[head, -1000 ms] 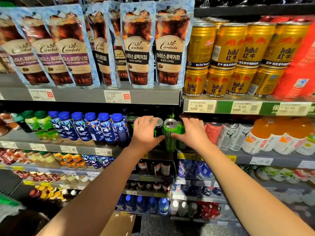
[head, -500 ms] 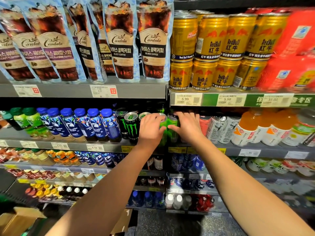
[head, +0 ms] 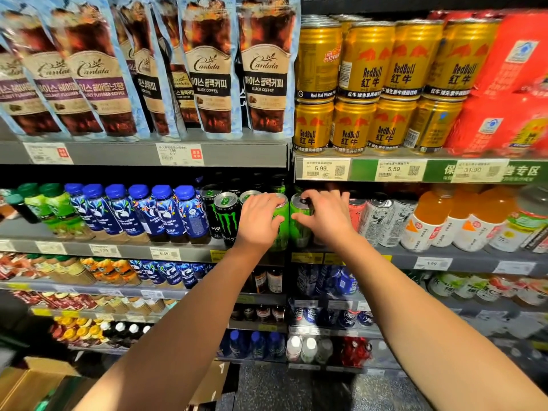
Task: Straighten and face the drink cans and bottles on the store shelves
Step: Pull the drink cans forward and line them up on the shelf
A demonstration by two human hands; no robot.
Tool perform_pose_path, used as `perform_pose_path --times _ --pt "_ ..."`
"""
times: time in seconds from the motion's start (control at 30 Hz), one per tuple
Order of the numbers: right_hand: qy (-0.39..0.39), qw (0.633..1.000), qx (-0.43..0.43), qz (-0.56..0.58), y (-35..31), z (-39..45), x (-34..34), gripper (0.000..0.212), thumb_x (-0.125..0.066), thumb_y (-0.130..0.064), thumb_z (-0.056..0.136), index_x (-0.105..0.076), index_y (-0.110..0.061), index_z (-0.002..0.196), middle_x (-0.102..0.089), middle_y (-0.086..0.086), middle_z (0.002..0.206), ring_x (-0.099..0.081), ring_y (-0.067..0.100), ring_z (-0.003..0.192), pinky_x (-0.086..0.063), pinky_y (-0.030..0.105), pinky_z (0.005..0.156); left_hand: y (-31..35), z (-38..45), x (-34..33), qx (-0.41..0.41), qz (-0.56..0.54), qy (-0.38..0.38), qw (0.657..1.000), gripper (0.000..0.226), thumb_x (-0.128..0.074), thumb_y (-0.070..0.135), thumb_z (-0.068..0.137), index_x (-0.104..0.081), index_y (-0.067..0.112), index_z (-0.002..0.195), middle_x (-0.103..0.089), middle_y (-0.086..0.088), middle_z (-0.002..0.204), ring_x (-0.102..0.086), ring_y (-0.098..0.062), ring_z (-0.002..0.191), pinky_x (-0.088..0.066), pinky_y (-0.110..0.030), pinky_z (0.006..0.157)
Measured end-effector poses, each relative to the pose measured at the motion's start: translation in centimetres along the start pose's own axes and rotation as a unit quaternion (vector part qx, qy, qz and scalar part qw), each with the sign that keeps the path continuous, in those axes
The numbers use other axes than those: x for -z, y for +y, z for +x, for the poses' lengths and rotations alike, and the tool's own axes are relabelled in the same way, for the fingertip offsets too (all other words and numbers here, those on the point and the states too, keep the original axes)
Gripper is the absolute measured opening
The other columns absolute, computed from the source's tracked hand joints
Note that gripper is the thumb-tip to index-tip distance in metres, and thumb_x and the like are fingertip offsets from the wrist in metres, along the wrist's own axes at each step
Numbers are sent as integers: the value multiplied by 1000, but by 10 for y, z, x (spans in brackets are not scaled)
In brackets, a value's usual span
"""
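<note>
On the middle grey metal shelf (head: 189,253), between the row of blue-capped coffee bottles (head: 166,216) and the white patterned cans (head: 382,221), two bright green tall drink cans are being handled side by side at the shelf's front edge. Above them stand stacked gold Red Bull cans (head: 370,84) and light-blue Cantata coffee pouches (head: 213,69), untouched.

Step in hand, as judged: facing of the green cans. The left green can (head: 281,223) is grasped by the left hand (head: 261,221), fingers wrapped over its top and side. The right green can (head: 299,223) is held by the right hand (head: 326,216), thumb at its side and fingers curled over the rim; the grip is closed on the can. The black Monster can (head: 226,218) just beside the left hand already shows its logo forward.

Next move, as judged: each green can should be twisted until its label faces out, then set flush with the black can.

Against the earlier frames: both hands sat further left, around a single green can, and the black can was hidden behind the left hand; it is now exposed.
</note>
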State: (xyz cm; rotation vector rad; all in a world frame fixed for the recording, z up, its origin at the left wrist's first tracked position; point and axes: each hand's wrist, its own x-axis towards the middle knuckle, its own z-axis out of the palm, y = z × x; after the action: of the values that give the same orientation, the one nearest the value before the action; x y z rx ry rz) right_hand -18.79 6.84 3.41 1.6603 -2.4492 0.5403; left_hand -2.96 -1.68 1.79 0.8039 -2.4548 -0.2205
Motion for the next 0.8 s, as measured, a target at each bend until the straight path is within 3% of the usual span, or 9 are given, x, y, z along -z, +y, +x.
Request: perform_pose_path --times 0.13,0.23,0.37,0.53,0.7,0.8 --pt "-22 1000 1 11 3 3 2 59 -60 -62 83 -55 -26 129 -67 4 114 -52 28 109 -35 45 95 0 -1 0 -8 -1 1 1000 38 -64 18 91 -59 12 129 -60 -3 130 -49 -26 126 -26 -42 113" --pt "7 1000 9 6 2 -5 -6 54 -56 -56 88 -54 -23 132 -63 8 119 -49 29 113 -34 44 100 4 -2 -2 3 3 12 1000 39 -64 16 91 -58 14 130 -58 -2 132 -47 -25 129 -23 -44 116" --pt "52 998 25 -18 0 -22 -20 59 -56 -46 90 -46 -19 141 -50 11 140 -39 31 130 -18 48 118 14 -3 -8 8 -10 31 999 43 -62 12 91 -56 13 133 -57 -3 135 -44 -22 133 -13 -41 122" --pt "52 998 34 -1 4 -32 -23 67 -59 -40 89 -37 -14 146 -43 9 147 -32 29 139 -6 46 121 25 -3 -17 -1 -5 35 999 44 -61 13 90 -57 14 134 -54 -9 138 -41 -24 136 -12 -43 122" --pt "81 994 40 69 23 -45 -19 59 -65 -22 86 -45 -10 141 -46 10 144 -36 27 138 -24 39 117 37 -1 -25 -30 13 50 998 42 -65 20 88 -60 13 129 -57 -7 131 -46 -25 130 -12 -44 122" --pt "134 989 35 57 40 -52 -13 51 -66 -17 83 -54 -9 132 -54 12 133 -46 31 127 -33 44 110 52 6 -31 -34 9 48 998 43 -68 26 85 -60 13 126 -58 -7 128 -46 -26 129 -12 -44 121"
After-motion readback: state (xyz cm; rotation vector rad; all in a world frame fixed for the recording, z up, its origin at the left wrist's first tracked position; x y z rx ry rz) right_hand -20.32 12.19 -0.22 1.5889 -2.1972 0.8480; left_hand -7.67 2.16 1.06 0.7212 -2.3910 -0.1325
